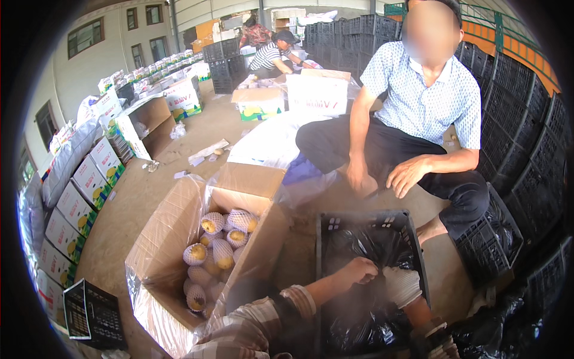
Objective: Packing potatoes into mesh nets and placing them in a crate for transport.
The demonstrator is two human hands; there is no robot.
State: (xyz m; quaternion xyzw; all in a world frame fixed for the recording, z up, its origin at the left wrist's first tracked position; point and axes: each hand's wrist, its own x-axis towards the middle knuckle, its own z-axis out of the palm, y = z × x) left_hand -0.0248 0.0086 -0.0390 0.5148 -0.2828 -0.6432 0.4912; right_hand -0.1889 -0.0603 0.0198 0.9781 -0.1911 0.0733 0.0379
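A black plastic crate (pixel 321 269) lined with a black plastic bag (pixel 358 244) stands in front of me. Over the bag is my bare left hand (pixel 361 270), its fingers curled; whether they pinch the plastic cannot be told. Close to its right, my right hand (pixel 402 283) wears a white knitted glove and rests at the bag, its fingertips partly hidden. To the left of the crate stands an open cardboard box (pixel 166 233) with a clear plastic liner. Inside it lie several yellowish fruits in white foam nets (pixel 223 254).
A person (pixel 421 98) sits across the crate, hands near its far edge. Another black crate (pixel 486 242) with a black bag is at the right, beside stacked crates (pixel 515 121). Printed cartons (pixel 74 206) line the left; a small crate (pixel 96 314) lies lower left. More people work behind.
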